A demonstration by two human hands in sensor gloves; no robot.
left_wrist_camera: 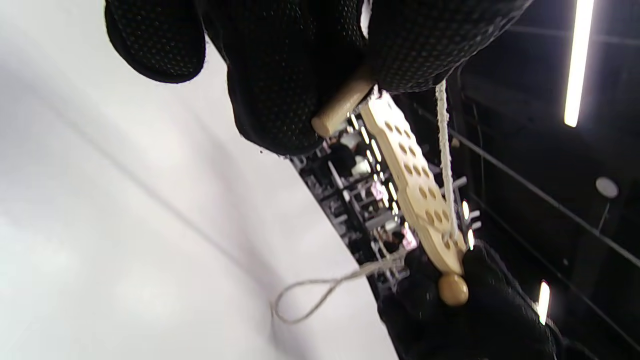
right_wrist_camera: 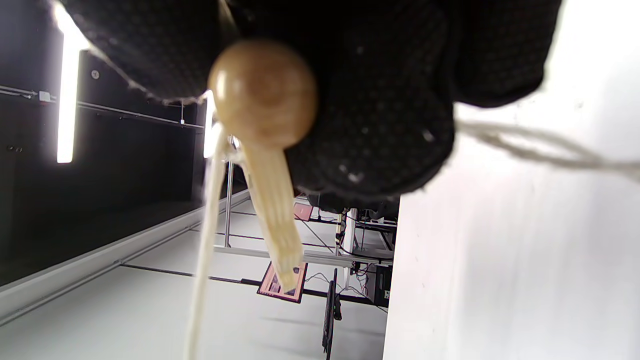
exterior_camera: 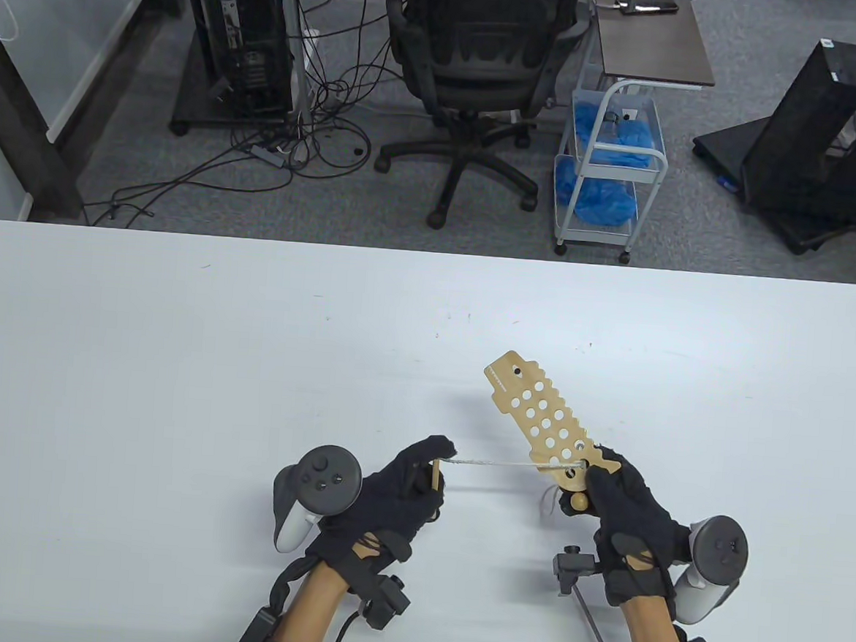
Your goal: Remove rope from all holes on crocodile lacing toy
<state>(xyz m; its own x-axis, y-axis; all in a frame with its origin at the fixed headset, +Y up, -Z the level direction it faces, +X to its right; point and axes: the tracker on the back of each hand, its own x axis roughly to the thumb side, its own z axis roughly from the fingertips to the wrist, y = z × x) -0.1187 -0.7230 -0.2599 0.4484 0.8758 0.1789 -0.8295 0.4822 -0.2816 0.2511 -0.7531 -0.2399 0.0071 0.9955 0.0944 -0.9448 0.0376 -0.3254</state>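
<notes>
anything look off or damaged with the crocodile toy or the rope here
Nothing looks damaged. The rope runs taut from the left hand to a hole near the crocodile toy's held end; a slack loop hangs below the right hand.

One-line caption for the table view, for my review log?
Left hand pulls the rope taut by its wooden needle while right hand holds the crocodile toy.

Beyond the white table (exterior_camera: 174,391): office chair (exterior_camera: 475,68), cart (exterior_camera: 607,165), computer tower (exterior_camera: 246,37).

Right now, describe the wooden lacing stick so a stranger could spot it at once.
On the white table, look at the left hand. Pinched in its fingers is the short wooden stick, tied to the taut rope. Unlike the flat holed crocodile board, it is a plain thin peg.
</notes>
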